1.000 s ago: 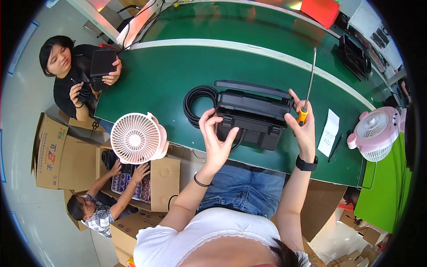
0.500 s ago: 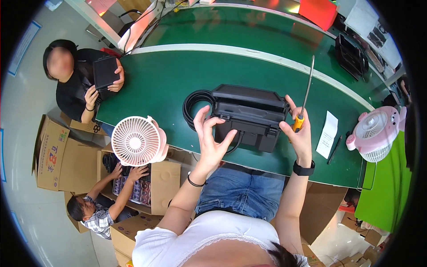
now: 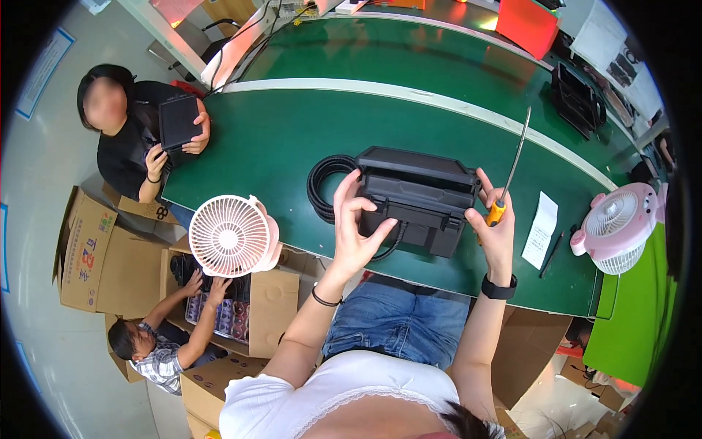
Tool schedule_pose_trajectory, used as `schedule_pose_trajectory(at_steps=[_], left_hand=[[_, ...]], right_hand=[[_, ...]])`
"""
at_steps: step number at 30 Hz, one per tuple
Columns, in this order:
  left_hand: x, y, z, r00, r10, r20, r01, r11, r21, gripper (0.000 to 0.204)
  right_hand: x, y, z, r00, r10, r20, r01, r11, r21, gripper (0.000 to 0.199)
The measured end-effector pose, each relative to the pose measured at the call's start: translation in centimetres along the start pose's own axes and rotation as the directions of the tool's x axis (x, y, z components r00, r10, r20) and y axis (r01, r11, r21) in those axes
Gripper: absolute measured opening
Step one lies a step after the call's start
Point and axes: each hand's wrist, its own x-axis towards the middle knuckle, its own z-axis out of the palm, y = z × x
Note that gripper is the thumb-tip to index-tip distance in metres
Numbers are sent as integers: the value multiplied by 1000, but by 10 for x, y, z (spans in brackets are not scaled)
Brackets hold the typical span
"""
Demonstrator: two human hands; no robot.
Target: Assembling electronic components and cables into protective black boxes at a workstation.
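A black plastic case (image 3: pixel 417 192) with latches along its front stands on the green table before me. My left hand (image 3: pixel 358 238) grips its left end, fingers curled at the edge and thumb by the front latch. At the right end my right hand (image 3: pixel 497 238) steadies the case with fingers and thumb. That same hand holds a screwdriver (image 3: pixel 497 212) by its yellow handle, the long metal shaft pointing up and away. A coiled black cable (image 3: pixel 322 183) lies behind my left hand, left of the case.
A pink fan (image 3: pixel 232 235) stands at the table's left front edge, another pink fan (image 3: pixel 618 223) at the right. A paper slip (image 3: pixel 540 230) and black pen (image 3: pixel 552 254) lie right. One co-worker (image 3: pixel 131 139) holds a black panel; another (image 3: pixel 157 351) reaches into a carton (image 3: pixel 274 311).
The whole view has shifted slightly. Both hands stay at the ends of the case, and the screwdriver remains in my right hand, its shaft tilted a little more to the right.
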Motion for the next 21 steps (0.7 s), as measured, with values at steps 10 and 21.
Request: schedule_pose_trajectory(at_steps=[10, 21], left_hand=[[-4, 0, 21, 985, 102, -137, -91, 992, 82, 46], [1, 8, 26, 990, 50, -129, -38, 994, 98, 49]], right_hand=[[-53, -12, 35, 923, 149, -356, -159, 987, 1, 24], [-52, -25, 34, 971, -35, -237, -11, 981, -192, 27]])
